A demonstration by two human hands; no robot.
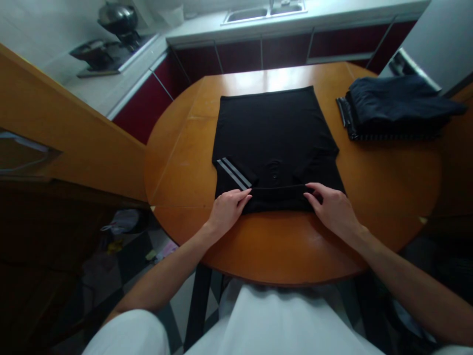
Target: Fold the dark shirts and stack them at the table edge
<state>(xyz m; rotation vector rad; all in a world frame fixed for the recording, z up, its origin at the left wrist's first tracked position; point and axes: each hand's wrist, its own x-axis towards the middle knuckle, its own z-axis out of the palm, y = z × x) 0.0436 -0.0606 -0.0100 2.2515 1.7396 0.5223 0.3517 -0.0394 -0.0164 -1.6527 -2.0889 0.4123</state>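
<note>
A black polo shirt (273,128) lies flat on the round wooden table (185,162), its sleeves folded in and a grey-striped cuff (233,173) showing at the near left. My left hand (226,209) rests on the shirt's near edge beside the cuff, fingers stretched flat on the collar fold. On the near right of the same fold lies my right hand (332,207), fingers extended and pressing the cloth. Neither hand grips anything.
A stack of folded dark clothes (395,106) sits at the table's right side. Behind the table run a counter with a sink (258,12) and a stove with pans (107,44). A wooden panel (55,123) stands at the left.
</note>
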